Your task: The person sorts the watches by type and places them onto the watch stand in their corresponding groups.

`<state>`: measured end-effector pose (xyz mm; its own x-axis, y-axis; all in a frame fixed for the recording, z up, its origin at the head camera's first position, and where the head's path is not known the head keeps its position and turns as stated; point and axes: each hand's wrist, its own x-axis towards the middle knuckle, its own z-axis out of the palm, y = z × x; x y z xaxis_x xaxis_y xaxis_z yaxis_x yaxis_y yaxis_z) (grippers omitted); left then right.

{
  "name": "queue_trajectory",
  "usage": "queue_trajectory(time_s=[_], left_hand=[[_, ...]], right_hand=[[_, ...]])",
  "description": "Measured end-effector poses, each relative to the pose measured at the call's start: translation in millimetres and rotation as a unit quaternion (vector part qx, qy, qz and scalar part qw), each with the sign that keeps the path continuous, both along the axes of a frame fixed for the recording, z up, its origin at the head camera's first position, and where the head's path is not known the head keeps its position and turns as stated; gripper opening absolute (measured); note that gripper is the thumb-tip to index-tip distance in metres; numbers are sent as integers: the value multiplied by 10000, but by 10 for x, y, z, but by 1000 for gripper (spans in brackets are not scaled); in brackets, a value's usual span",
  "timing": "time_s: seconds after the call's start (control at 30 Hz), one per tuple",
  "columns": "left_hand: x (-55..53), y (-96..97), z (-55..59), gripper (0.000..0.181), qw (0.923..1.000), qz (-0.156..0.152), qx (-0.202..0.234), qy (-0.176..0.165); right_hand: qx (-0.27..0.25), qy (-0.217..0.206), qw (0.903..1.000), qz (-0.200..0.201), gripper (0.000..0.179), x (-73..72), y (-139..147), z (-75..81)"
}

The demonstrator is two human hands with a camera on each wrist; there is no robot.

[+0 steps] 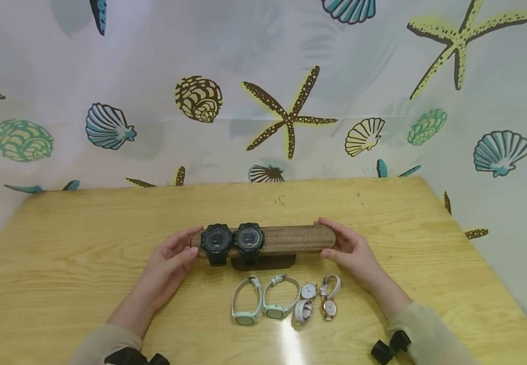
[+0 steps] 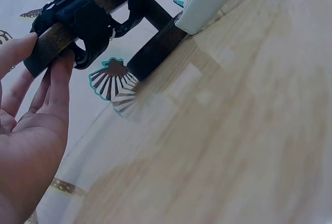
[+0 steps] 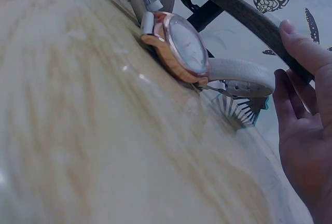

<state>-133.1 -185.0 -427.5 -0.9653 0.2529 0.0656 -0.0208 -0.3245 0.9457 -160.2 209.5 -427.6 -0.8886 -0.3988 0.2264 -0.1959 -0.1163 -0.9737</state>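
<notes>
A dark wooden watch stand point(image 1: 297, 240) has a long rounded bar on a smaller base point(image 1: 274, 262). My left hand point(image 1: 170, 263) grips the bar's left end, thumb in front and fingers behind. At the opposite end my right hand point(image 1: 353, 252) pinches the bar the same way. Two black digital watches, one at the far left point(image 1: 217, 239) and one beside it point(image 1: 249, 238), are strapped around the left half of the bar. The left wrist view shows the bar point(image 2: 49, 47) between thumb and fingers; in the right wrist view the fingers hold its other end point(image 3: 259, 24).
In front of the stand lie two pale green watches point(image 1: 245, 320) point(image 1: 274, 311) with looped straps. Right of them are two white-strapped watches, one with a white dial point(image 1: 309, 290), one with a rose-gold case point(image 1: 329, 307). A shell-patterned cloth point(image 1: 153, 76) hangs behind the wooden table point(image 1: 85, 238).
</notes>
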Motion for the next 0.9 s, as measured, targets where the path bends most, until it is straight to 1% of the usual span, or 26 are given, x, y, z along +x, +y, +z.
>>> queue_trajectory(time_s=[0.13,0.23,0.3,0.4,0.47,0.57,0.63,0.73,0.8,0.9], left_hand=[[21,10,-16,45,10000,10,-8,-27],[27,12,-19,45,10000,7,10,-27],[23,11,-17,45,10000,21,0,-15],[-3,11,-9,44,10000,26,-8,34],[8,19,-25,44,10000,23,15,33],[9,28,-36,43,9999,5,89,50],[10,28,-34,43,9999,14,145,36],[13,21,-27,42,9998,26,192,25],[12,19,-18,42,9998,44,201,13],[6,21,-8,42,9998,61,200,-7]], right_hand=[[148,44,9999,-1,67,17,1,-10],[249,179,9995,10,69,24,-4,6],[372,403,9985,-76,70,27,-11,35],[459,1099,9925,-277,67,25,-22,139],[555,1609,9844,-446,65,70,-34,244],[585,2322,9694,-536,61,147,-76,441],[724,2820,9550,-562,57,203,-136,549],[1056,3464,9308,-491,53,274,-269,643],[1364,3734,9170,-336,52,313,-378,678],[1909,3790,9054,139,52,361,-542,703]])
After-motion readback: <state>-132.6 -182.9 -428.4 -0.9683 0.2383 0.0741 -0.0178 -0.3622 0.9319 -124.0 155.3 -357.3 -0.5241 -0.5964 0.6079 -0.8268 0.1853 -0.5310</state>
